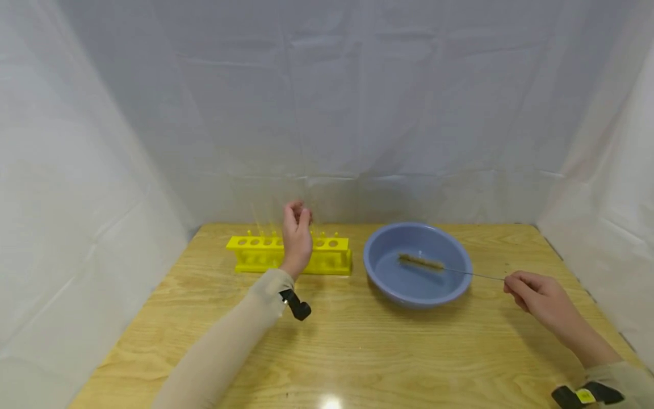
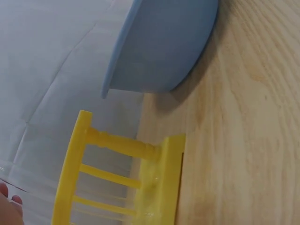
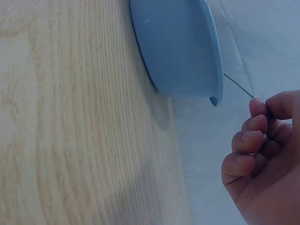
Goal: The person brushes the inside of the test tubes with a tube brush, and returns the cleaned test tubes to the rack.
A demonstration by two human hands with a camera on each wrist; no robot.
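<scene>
My right hand (image 1: 544, 298) pinches the wire end of a test tube brush (image 1: 421, 262), between thumb and forefinger in the right wrist view. The tan bristles lie over the inside of a blue plastic basin (image 1: 378, 272), and the wire handle (image 3: 238, 85) crosses its rim. My left hand (image 1: 298, 236) is raised over a yellow test tube rack (image 1: 250, 244), its fingers bent near the tops of clear tubes. Part of the rack is hidden behind this hand. Only fingertips (image 2: 17, 200) show in the left wrist view, beside faint glass; I cannot tell whether they grip a tube.
The rack and basin stand side by side toward the back of a wooden table (image 1: 332, 335). Several yellow pegs stick up along the rack's back. White sheeting (image 1: 327, 113) hangs behind the table and on both sides.
</scene>
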